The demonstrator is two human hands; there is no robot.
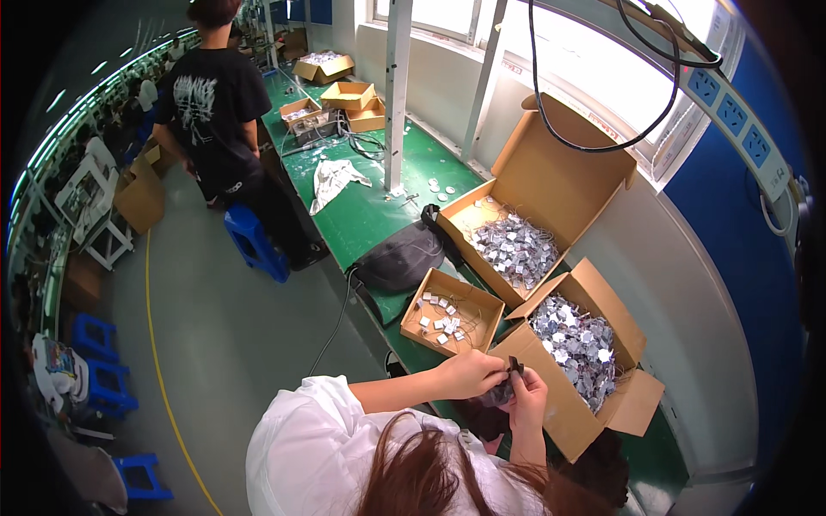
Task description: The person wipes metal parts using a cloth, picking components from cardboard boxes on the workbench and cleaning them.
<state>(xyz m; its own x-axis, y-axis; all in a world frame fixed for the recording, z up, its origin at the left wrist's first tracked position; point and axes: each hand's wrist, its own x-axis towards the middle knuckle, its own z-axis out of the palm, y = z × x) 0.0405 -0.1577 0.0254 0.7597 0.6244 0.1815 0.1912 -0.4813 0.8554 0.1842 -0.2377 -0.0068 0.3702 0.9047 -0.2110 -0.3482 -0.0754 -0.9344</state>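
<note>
My left hand (471,373) and my right hand (528,401) are close together at the green bench's near edge. Between them is a small dark, soft-looking thing (496,396), pinched by the fingers of both; its kind is too small to make out. A dark tip of it pokes up above the right fingers. Just beyond the left hand, a shallow cardboard tray (413,337) holds several small white square pieces (447,325) with thin leads. Right of my hands, an open cardboard carton (551,404) is full of silvery flat pieces (575,351).
A larger lidded carton (564,142) with more small pieces stands behind. A black bag (400,261), a white cloth (337,181) and small boxes (348,95) lie along the green bench (370,215). A person (215,103) stands left by a blue stool (256,242). Power sockets (731,113) hang upper right.
</note>
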